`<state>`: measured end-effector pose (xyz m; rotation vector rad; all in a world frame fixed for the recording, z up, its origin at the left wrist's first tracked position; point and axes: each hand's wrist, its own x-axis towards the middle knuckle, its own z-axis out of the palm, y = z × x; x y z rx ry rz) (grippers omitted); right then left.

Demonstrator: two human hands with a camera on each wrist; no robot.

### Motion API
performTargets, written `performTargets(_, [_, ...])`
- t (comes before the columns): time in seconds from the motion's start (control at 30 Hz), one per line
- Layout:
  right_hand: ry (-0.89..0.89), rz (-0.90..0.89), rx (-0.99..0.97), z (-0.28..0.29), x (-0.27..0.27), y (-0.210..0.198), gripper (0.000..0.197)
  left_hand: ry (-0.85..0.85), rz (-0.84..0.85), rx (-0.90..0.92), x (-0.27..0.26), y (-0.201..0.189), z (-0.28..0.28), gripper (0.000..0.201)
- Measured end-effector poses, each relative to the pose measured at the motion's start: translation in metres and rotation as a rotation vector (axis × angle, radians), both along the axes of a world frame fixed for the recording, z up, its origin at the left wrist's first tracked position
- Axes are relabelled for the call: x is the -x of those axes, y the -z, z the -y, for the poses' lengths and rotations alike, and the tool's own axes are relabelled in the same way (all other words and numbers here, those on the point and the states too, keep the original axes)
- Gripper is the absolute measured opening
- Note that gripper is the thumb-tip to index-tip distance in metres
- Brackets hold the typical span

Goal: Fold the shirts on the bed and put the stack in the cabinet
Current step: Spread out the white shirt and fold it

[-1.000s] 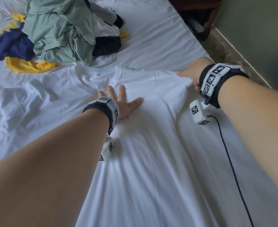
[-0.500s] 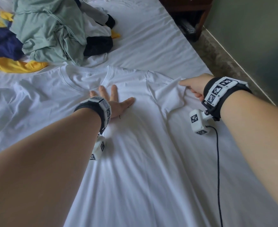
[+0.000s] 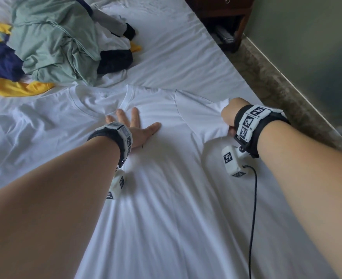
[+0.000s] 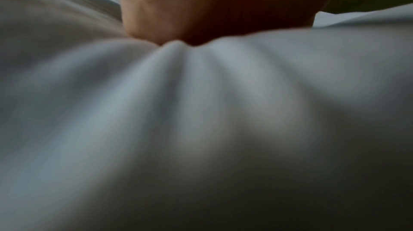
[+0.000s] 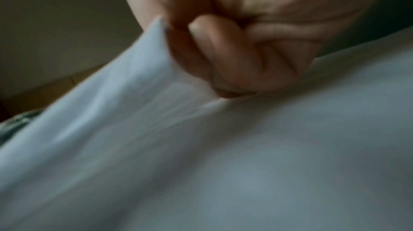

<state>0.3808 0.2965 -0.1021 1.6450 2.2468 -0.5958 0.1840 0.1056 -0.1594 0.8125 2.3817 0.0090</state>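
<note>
The white shirt (image 3: 166,178) lies spread on the bed (image 3: 186,63), collar away from the person, and serves as the landmark here. Beyond its left shoulder sits a heap of unfolded clothes (image 3: 55,47), green on top with navy, yellow and black showing beneath, just touching the shirt's far edge.

On the shirt's chest, just below the collar, the left hand (image 3: 138,130) presses flat with its fingers straight and spread; the left wrist view shows cloth bunching into ridges under the heel of the palm.

At the shirt's right sleeve (image 3: 204,111), the right hand (image 3: 229,116) has its fingers curled, pinching the sleeve's edge, which stands lifted off the bed in the right wrist view.

Beyond the shirt's right side, past the bed's edge, stands a dark wooden nightstand (image 3: 226,19).

The risk, as I judge it, is an uneven fold: if the sleeve is drawn across while the palm drags the chest cloth, those ridges could be trapped inside. A thin pinch might also slip, dropping the sleeve crooked.
</note>
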Motion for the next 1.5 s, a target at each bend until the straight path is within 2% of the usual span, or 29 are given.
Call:
performTargets(0.03, [0.051, -0.064, 0.038, 0.001, -0.004, -0.001, 0.021, 0.004, -0.008, 0.004, 0.000, 0.000, -0.001, 0.108])
performTargets(0.07, [0.103, -0.153, 0.028, -0.004, -0.009, 0.007, 0.029, 0.006, -0.016, 0.008, 0.000, 0.000, -0.001, 0.108])
performTargets(0.13, [0.147, -0.174, -0.049, -0.001, -0.014, 0.009, 0.049, 0.001, -0.028, 0.014, 0.000, 0.001, -0.002, 0.107])
performTargets(0.2, [0.048, -0.168, -0.220, 0.003, -0.012, 0.012, 0.058, -0.001, -0.037, 0.017, 0.001, 0.003, -0.004, 0.108])
performTargets(0.23, [-0.062, -0.176, -0.266, 0.006, -0.011, 0.013, 0.065, -0.002, -0.040, 0.018, 0.001, 0.004, -0.004, 0.108])
performTargets(0.27, [-0.167, -0.156, -0.250, 0.009, -0.010, 0.017, 0.076, -0.003, -0.041, 0.021, 0.001, 0.005, -0.005, 0.109])
performTargets(0.33, [-0.323, -0.002, -0.131, 0.012, -0.013, 0.031, 0.099, -0.002, -0.042, 0.031, 0.001, 0.005, -0.004, 0.109])
performTargets(0.4, [-0.340, 0.093, -0.055, 0.006, -0.019, 0.043, 0.114, 0.000, -0.041, 0.037, 0.001, 0.006, -0.004, 0.110])
performTargets(0.6, [-0.360, 0.091, -0.021, -0.003, -0.022, 0.050, 0.127, 0.003, -0.080, 0.088, -0.002, -0.005, -0.008, 0.115])
performTargets(0.67, [-0.353, 0.053, -0.012, -0.005, -0.023, 0.051, 0.128, 0.000, -0.178, 0.130, -0.002, -0.018, -0.020, 0.120])
performTargets(0.73, [-0.350, -0.004, -0.013, -0.011, -0.027, 0.052, 0.131, 0.115, -0.354, 0.121, -0.015, -0.034, -0.037, 0.111])
performTargets(0.77, [-0.345, -0.055, -0.016, -0.014, -0.029, 0.054, 0.130, 0.198, -0.403, 0.062, -0.026, -0.040, -0.048, 0.105])
performTargets(0.83, [-0.278, -0.251, 0.025, -0.025, -0.035, 0.059, 0.125, 0.328, -0.317, -0.049, -0.052, -0.043, -0.066, 0.102])
performTargets(0.9, [-0.095, -0.516, 0.164, -0.034, -0.040, 0.060, 0.109, 0.318, -0.159, -0.050, -0.070, -0.029, -0.077, 0.102])
performTargets(0.97, [0.021, -0.605, 0.216, -0.039, -0.042, 0.058, 0.087, 0.258, -0.122, -0.009, -0.076, -0.012, -0.083, 0.110])
performTargets(1.07, [0.000, -0.457, 0.044, -0.044, -0.032, 0.049, 0.057, 0.223, -0.126, 0.026, -0.074, 0.001, -0.091, 0.118])
performTargets(1.13, [0.034, -0.306, -0.074, -0.048, -0.021, 0.045, 0.058, 0.206, -0.103, 0.025, -0.074, 0.007, -0.092, 0.119])
performTargets(1.2, [0.040, -0.191, -0.086, -0.050, -0.012, 0.040, 0.060, 0.201, -0.095, 0.019, -0.074, 0.013, -0.092, 0.119])
performTargets(1.27, [-0.019, -0.134, -0.085, -0.054, -0.005, 0.039, 0.041, 0.202, -0.108, 0.004, -0.074, 0.016, -0.091, 0.117])
performTargets(1.33, [-0.036, -0.203, -0.071, -0.052, -0.004, 0.031, 0.019, 0.223, -0.142, 0.006, -0.076, 0.014, -0.090, 0.115])
performTargets(1.43, [-0.014, -0.374, -0.099, -0.043, -0.001, 0.011, 0.021, 0.243, -0.120, -0.028, -0.078, -0.002, -0.085, 0.112])
performTargets(1.5, [0.011, -0.499, -0.086, -0.032, 0.005, -0.012, 0.021, 0.236, -0.070, -0.115, -0.071, -0.019, -0.079, 0.103])
